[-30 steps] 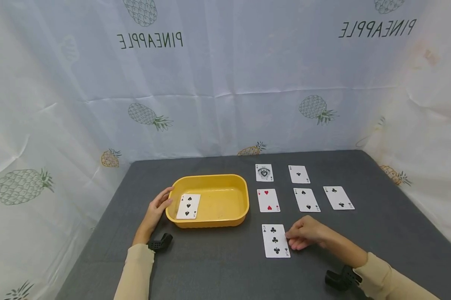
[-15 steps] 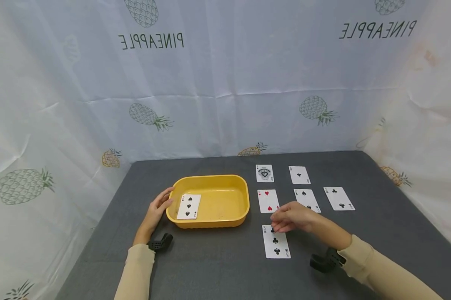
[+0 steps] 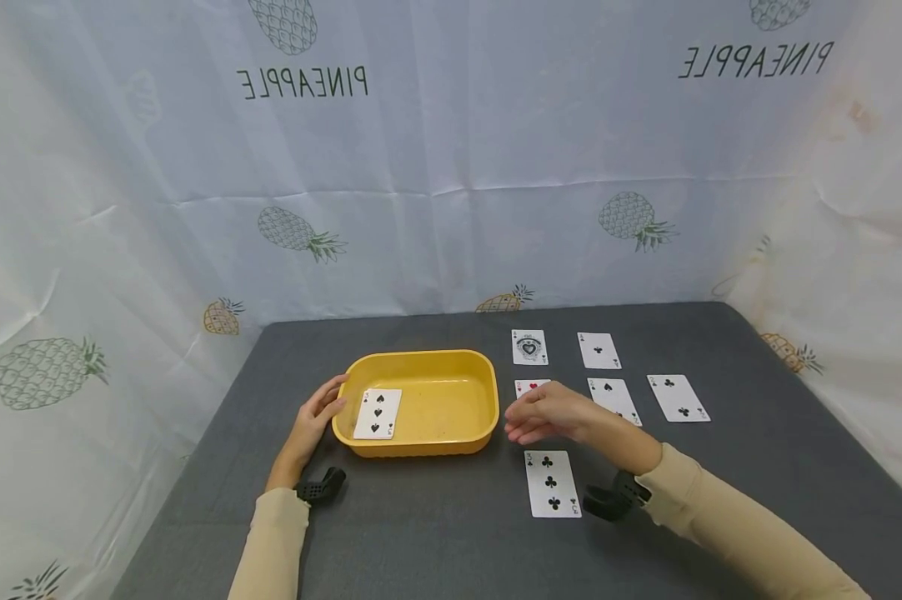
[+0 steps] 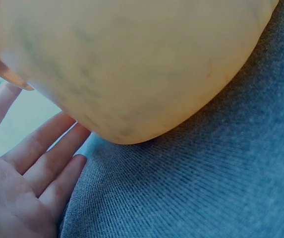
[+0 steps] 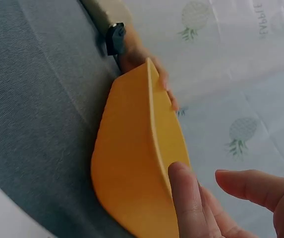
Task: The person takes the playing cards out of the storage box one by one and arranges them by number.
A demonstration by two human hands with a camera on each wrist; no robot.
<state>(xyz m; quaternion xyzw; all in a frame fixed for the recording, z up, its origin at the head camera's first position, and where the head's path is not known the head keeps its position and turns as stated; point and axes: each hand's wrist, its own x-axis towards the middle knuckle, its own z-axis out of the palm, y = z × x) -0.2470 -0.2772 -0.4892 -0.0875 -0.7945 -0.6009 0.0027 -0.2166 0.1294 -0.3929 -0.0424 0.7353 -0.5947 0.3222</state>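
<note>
A yellow plastic tray (image 3: 451, 404) stands on the grey-covered table, with a three of spades (image 3: 377, 417) lying inside at its left end. My left hand (image 3: 312, 427) holds the tray's left rim; in the left wrist view several of its fingers (image 4: 50, 166) are spread beside the outer wall. Just right of the tray, my right hand (image 3: 552, 414) hovers with thumb and index finger apart and nothing between them. It partly covers a two of hearts (image 3: 529, 386). A three of clubs (image 3: 553, 485) lies face up below that hand.
Farther back lie an ace of spades (image 3: 529, 347) and an ace of clubs (image 3: 599, 351). A two of spades (image 3: 613, 401) and a two of clubs (image 3: 679, 397) lie to the right. A pineapple-print curtain (image 3: 451, 250) hangs behind the table (image 3: 421, 533).
My right hand has left the right edge of the three of clubs and moved up and left toward the tray. The card stays in place. My left hand and the tray have not moved.
</note>
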